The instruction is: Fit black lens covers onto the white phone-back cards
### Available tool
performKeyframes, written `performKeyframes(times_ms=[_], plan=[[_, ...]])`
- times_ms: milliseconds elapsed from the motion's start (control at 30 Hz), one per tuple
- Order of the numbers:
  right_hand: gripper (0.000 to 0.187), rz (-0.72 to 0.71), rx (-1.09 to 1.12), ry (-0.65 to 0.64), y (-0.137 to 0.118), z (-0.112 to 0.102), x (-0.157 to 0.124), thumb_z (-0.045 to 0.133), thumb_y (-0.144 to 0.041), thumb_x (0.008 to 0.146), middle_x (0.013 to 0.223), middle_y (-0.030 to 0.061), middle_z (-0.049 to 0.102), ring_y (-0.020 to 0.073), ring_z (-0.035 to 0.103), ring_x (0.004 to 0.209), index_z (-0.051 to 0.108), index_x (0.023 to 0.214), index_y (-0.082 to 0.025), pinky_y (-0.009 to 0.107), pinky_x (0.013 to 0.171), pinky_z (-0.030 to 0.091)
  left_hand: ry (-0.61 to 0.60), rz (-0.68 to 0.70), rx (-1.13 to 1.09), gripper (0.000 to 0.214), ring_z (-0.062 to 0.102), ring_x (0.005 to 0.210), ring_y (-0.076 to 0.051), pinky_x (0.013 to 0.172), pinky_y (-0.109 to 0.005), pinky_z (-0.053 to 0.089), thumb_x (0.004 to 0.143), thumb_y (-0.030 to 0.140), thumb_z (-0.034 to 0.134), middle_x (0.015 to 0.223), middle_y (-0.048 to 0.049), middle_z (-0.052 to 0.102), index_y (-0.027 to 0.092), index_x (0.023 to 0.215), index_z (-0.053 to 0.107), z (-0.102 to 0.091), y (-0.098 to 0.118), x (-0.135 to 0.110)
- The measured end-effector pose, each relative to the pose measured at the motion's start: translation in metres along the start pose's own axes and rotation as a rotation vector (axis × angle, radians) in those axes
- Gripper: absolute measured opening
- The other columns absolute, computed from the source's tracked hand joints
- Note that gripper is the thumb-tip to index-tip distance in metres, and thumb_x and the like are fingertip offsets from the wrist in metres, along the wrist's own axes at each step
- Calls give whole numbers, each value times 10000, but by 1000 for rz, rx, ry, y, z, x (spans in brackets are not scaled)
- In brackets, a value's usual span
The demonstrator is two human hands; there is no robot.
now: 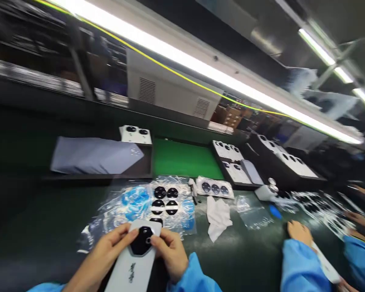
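The phone back panel [143, 265] is white with dark lettering [132, 273], its camera cover [142, 242] black. The sleeves [197, 276] are light blue, the sheet [91, 156] grey-blue, the mat [187, 160] green, the cable [176, 73] yellow and the wiping cloth [218, 215] white.

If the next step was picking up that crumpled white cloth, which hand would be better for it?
Probably the right hand: the white cloth lies to the right, closer to it. The left hand is farther away, across the white panel. Both hands hold the panel, so the right must let go first.
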State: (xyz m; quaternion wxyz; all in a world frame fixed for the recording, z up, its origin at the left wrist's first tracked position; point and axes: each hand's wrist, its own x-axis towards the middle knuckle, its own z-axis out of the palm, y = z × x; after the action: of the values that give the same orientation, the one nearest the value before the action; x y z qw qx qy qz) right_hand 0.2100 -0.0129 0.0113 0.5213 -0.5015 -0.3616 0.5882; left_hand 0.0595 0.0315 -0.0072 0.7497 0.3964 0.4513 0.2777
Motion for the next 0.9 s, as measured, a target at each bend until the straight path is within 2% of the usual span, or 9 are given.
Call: performKeyframes(times_ms=[67,167,267,367,533,733,900], plan=[[560,23,23,-10,6,-3,5,704,-697,582,598,-16,553,108,496,530,684,748,-162,242,522,429,-40,-3,-71,463,592,547,-139,495,-219,462,603,513,803,647,36,639,195,860,584,2,9,-5],[553,32,28,4,10,-4,7,671,-699,631,587,-5,564,122,525,525,676,737,-157,243,494,451,-51,76,-103,493,541,529,-102,489,-193,417,615,609,751,617,53,595,191,755,531,10,18,-6],[560,25,8,34,7,-3,5,673,-709,619,561,-4,562,132,540,506,666,701,-154,247,463,460,-107,128,-63,525,592,654,-138,563,-215,443,615,603,752,746,28,634,204,874,529,16,21,-10],[546,18,-17,61,3,-1,3,685,-702,607,543,-16,557,120,536,463,637,649,-160,238,436,456,-91,88,21,558,605,731,-166,585,-226,436,626,500,777,875,6,660,224,1018,492,18,20,-16],[556,33,-54,46,0,0,2,684,-705,594,491,-42,520,83,471,344,536,553,-171,212,357,391,-86,33,159,530,580,664,-157,560,-228,418,647,388,756,800,30,649,216,1072,490,17,22,-19],[551,41,-62,39,0,0,1,684,-694,605,463,-50,505,84,489,354,491,537,-182,200,378,405,-168,34,11,568,591,709,-150,595,-221,427,619,428,791,887,1,655,200,1068,529,15,20,-18],[536,43,-29,38,-3,1,1,699,-683,599,477,-45,514,88,491,358,528,550,-178,205,352,407,-175,34,-86,573,605,668,-138,577,-213,443,603,427,817,836,8,648,199,1046,534,16,17,-17]])
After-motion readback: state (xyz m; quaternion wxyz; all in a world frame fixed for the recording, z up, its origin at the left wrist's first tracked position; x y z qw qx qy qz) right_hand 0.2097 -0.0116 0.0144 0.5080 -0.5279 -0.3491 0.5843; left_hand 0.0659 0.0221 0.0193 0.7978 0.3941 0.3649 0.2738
